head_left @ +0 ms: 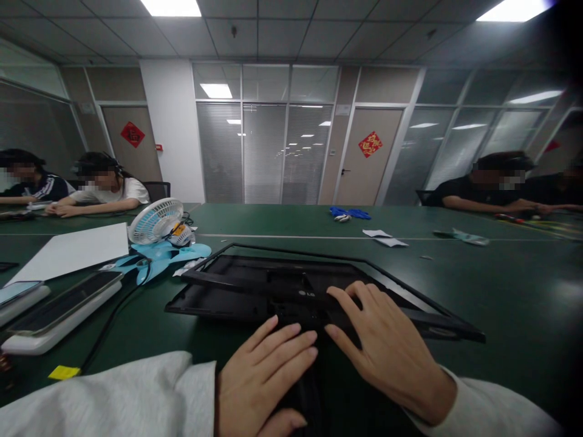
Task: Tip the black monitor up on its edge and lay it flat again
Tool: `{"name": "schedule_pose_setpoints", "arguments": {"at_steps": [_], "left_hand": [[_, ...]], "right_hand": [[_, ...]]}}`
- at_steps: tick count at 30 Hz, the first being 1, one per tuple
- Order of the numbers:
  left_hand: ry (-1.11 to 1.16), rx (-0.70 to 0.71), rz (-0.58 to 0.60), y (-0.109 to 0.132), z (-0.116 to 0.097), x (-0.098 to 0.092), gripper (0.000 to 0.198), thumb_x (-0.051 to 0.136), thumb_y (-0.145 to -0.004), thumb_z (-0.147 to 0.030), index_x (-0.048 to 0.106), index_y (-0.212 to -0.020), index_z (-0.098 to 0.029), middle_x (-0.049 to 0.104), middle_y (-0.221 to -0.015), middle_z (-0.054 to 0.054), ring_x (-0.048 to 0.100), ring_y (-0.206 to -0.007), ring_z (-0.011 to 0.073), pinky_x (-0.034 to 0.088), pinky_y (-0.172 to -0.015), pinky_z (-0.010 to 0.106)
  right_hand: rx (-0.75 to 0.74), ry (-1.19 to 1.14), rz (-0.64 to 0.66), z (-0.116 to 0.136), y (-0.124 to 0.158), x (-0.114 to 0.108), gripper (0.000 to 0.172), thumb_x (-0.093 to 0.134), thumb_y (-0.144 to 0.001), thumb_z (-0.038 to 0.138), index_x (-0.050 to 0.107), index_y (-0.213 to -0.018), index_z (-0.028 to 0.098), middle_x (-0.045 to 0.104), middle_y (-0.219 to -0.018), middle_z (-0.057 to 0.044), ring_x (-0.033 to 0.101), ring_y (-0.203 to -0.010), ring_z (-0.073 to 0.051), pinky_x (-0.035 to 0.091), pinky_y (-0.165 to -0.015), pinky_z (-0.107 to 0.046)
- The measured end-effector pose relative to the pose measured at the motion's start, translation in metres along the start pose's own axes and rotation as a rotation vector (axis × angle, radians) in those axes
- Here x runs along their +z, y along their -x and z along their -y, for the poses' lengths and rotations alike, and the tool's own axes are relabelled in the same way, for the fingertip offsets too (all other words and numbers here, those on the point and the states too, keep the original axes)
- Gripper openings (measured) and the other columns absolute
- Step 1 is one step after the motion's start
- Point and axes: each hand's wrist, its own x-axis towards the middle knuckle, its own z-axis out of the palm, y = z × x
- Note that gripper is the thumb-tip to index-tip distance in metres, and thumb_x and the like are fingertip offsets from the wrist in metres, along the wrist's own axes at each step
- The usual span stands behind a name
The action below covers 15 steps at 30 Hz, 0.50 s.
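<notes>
A black monitor bezel [246, 284] with an LG logo lies askew over a flat black monitor housing [212, 303] on the green table. My right hand [392, 343] grips the bezel's near bar just right of the logo, fingers over the top and thumb at the lower side. Stretched out palm down, my left hand [268, 376] is open in front of the housing's near edge. Its fingertips are close to that edge; whether they touch it I cannot tell. Below the hands a dark part is mostly hidden.
Left of the housing are light-blue fan blades [157, 261], a white fan guard [155, 220], a white board [75, 249] and a phone [68, 300] on a white block. Blue gloves [348, 213] and folded papers [385, 237] lie farther back. Several people sit across the table.
</notes>
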Motion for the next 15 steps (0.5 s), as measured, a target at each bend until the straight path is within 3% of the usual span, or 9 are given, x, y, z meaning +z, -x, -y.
{"name": "schedule_pose_setpoints", "arguments": {"at_steps": [7,15], "left_hand": [[-0.133,-0.211,0.051,-0.0025,-0.0059,-0.0016,0.063,0.031,-0.103,-0.042,0.016,-0.156,-0.012,0.013,-0.164,0.007,0.01,-0.15,0.0241,-0.006,-0.12,0.043],[-0.158,-0.231,0.079,-0.0036,-0.0076,-0.0008,0.072,0.043,-0.099,-0.043,0.012,-0.157,-0.013,0.008,-0.164,0.007,0.008,-0.15,0.0246,-0.007,-0.12,0.043]], "right_hand": [[-0.043,0.007,-0.045,-0.0003,0.0021,0.0018,0.058,0.048,-0.088,0.061,0.061,-0.121,0.015,0.057,-0.103,-0.014,0.051,-0.09,-0.026,0.042,-0.077,-0.04],[-0.053,0.003,-0.054,0.0002,0.0026,0.0025,0.054,0.052,-0.087,0.058,0.063,-0.119,0.017,0.056,-0.1,-0.012,0.049,-0.084,-0.024,0.04,-0.074,-0.038]]}}
